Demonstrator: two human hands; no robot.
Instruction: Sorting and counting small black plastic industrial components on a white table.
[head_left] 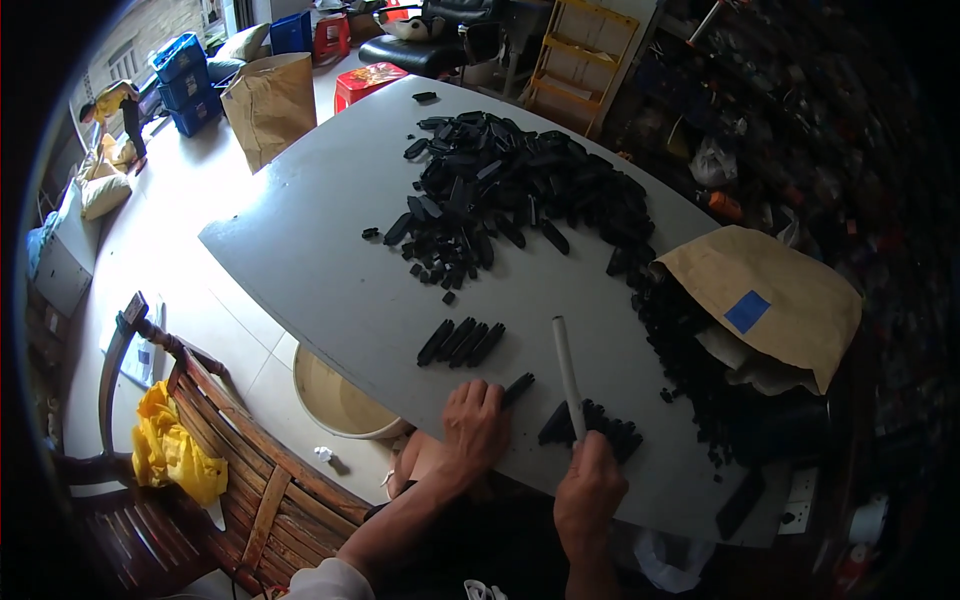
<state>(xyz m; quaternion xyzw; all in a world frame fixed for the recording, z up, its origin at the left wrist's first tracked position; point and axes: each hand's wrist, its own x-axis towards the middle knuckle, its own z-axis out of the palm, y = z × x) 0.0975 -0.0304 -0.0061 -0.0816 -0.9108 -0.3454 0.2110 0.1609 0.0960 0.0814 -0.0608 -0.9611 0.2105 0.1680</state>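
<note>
My left hand [476, 428] is closed at the table's near edge, its fingers round a small black elongated plastic piece [518, 389] that sticks out to the right. A pale grey rod [566, 370] stands up in my right hand [590, 490], whose fist wraps its lower end. Just beyond the left hand, several matching black pieces [460, 342] lie side by side in a row. Behind the right fist is another cluster of black pieces [612, 430], partly hidden by the rod and hand. A large heap of black plastic pieces [500, 170] covers the far part of the table.
On the white table [310, 220], a brown paper bag [770, 290] lies at the right beside many small black bits [680, 350]. A wooden chair [270, 470] with a yellow plastic bag [175, 445] and a round tub [340, 400] stand left. A person [118, 110] bends over far left.
</note>
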